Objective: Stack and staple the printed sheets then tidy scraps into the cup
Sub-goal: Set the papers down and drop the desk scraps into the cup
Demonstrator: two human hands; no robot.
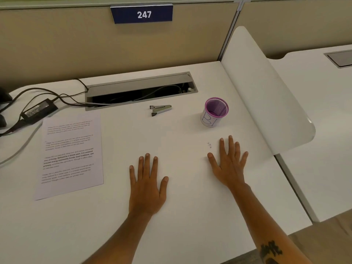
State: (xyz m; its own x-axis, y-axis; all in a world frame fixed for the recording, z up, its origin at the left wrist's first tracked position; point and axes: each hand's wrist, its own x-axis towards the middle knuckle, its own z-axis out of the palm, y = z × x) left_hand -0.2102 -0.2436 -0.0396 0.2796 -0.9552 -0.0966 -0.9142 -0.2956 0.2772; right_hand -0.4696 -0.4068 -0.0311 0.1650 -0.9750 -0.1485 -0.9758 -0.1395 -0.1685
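Printed sheets [70, 157] lie flat at the left of the white desk [190, 216], both hands empty beside them.

The desk carries the sheets near its left edge, just below a black power adapter [39, 111] and its cables. The left hand [147, 189] and right hand [229, 162] rest palm down with fingers spread, holding nothing. A purple mesh cup [215, 112] stands upright beyond the right hand; the stapler [161, 109] lies left of it, near the open cable tray [141, 90]. Tiny metal scraps [209, 145] sit just beside the right index finger.
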